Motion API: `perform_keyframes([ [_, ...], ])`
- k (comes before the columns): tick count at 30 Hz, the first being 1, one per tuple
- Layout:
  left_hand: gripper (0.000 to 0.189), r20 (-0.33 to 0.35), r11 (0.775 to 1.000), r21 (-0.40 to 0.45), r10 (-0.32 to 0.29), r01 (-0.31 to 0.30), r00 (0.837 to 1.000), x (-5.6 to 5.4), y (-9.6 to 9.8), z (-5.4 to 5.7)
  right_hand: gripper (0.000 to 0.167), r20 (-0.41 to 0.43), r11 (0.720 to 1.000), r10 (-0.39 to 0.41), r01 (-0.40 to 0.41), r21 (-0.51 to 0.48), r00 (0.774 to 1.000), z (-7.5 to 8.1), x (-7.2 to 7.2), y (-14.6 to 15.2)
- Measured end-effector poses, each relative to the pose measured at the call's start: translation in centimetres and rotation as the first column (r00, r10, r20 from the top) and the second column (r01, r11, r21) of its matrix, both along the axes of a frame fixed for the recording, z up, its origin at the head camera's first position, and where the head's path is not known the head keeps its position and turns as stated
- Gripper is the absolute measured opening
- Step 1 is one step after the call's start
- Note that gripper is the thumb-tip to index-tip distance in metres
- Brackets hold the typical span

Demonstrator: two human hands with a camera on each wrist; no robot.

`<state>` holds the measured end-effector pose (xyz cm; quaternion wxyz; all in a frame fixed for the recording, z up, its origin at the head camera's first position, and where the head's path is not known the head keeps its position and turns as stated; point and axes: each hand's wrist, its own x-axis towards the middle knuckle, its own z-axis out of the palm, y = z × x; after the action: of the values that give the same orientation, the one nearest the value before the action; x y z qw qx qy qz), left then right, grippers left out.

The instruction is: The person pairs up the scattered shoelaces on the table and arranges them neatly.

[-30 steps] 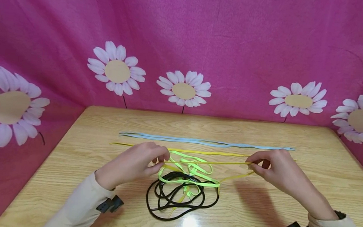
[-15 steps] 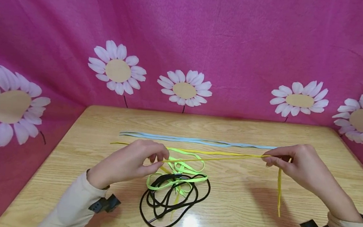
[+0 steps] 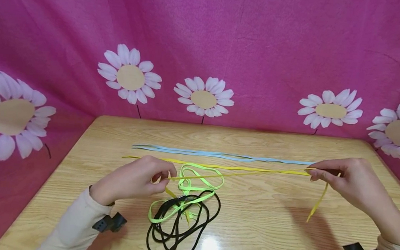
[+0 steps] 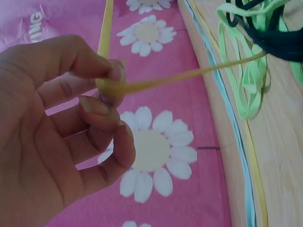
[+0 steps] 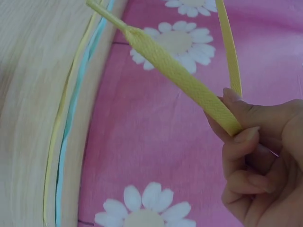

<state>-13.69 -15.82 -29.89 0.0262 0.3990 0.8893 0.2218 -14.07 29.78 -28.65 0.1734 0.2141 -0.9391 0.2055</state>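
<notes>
One counter (image 3: 265, 234) | my right grip (image 3: 352, 180) gone further right, left grip (image 3: 135, 175) slightly left, both pinching | black cord (image 4: 284, 45) and lime lace (image 4: 253, 90), tangled, slid nearer and left | far: blue laces (image 3: 218, 155), lying yellow lace (image 3: 172, 160) | lifted yellow lace (image 5: 184, 87), stretched above between grips: right tail hanging free, left tail reaching the black cord; only partly separated, I judge

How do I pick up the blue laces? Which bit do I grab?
Pinching the blue laces near their left end, coming down from above, is probably easiest. They lie long and flat, and that end is uncovered, while the other disappears behind the right hand. The yellow lace on the table runs close in front, so pinch carefully.
</notes>
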Motion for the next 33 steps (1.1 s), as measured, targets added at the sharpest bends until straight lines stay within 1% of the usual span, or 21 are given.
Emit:
perform_keyframes([
  [2,0.015,-0.010,1.000,0.001,0.023,-0.023,1.000,-0.2,-0.5,0.0,0.009,0.033,0.999,-0.032,0.033,-0.022,0.999,0.2,0.0,0.7],
  [3,0.016,-0.019,0.999,0.001,0.033,-0.033,0.999,-0.2,-0.8,0.0,0.009,0.037,0.998,-0.051,0.052,-0.029,0.998,0.3,0.0,1.0],
  [6,0.015,-0.050,0.998,0.007,0.065,-0.065,0.997,-0.6,-1.6,0.2,0.009,0.016,0.995,-0.087,0.087,-0.047,0.996,0.4,0.0,2.1],
  [8,0.014,-0.054,0.996,0.010,0.085,-0.085,0.995,-0.8,-2.1,0.2,0.009,0.002,0.993,-0.098,0.098,-0.059,0.995,0.4,-0.1,2.7],
  [10,0.014,-0.036,0.994,0.014,0.113,-0.113,0.993,-1.2,-2.5,0.2,0.009,0.007,0.993,-0.102,0.102,-0.064,0.995,0.2,-0.1,3.3],
  [13,0.014,-0.003,0.988,0.013,0.152,-0.152,0.988,-1.9,-3.3,-0.1,0.009,0.049,0.992,-0.108,0.111,-0.063,0.993,-0.4,-0.2,4.0],
  [15,0.014,0.014,0.983,0.011,0.182,-0.182,0.983,-2.6,-3.8,-0.5,0.008,0.083,0.993,-0.112,0.116,-0.037,0.990,-1.0,-0.5,4.4],
  [18,0.012,0.011,0.979,0.017,0.203,-0.203,0.979,-3.5,-4.8,-1.2,0.010,0.135,0.993,-0.114,0.115,0.000,0.984,-1.8,-1.1,5.1],
  [20,0.011,0.004,0.976,0.019,0.218,-0.218,0.976,-4.1,-5.5,-1.7,0.012,0.148,0.994,-0.112,0.110,0.017,0.983,-2.3,-1.6,5.5],
  [24,0.014,-0.018,0.971,0.028,0.240,-0.239,0.971,-4.8,-6.8,-2.4,0.013,0.142,0.995,-0.088,0.081,0.054,0.986,-3.1,-2.3,6.6],
  [29,0.018,-0.057,0.961,0.040,0.274,-0.272,0.960,-5.4,-8.2,-2.7,0.012,0.142,0.992,-0.057,0.040,0.117,0.988,-4.0,-2.7,8.1],
  [31,0.017,-0.055,0.955,0.039,0.295,-0.293,0.954,-5.5,-8.5,-2.8,0.011,0.136,0.989,-0.072,0.054,0.134,0.988,-4.3,-2.9,8.6],
  [33,0.016,-0.038,0.948,0.038,0.318,-0.317,0.947,-5.7,-8.9,-2.9,0.010,0.130,0.988,-0.090,0.072,0.138,0.987,-4.6,-3.1,9.0],
])
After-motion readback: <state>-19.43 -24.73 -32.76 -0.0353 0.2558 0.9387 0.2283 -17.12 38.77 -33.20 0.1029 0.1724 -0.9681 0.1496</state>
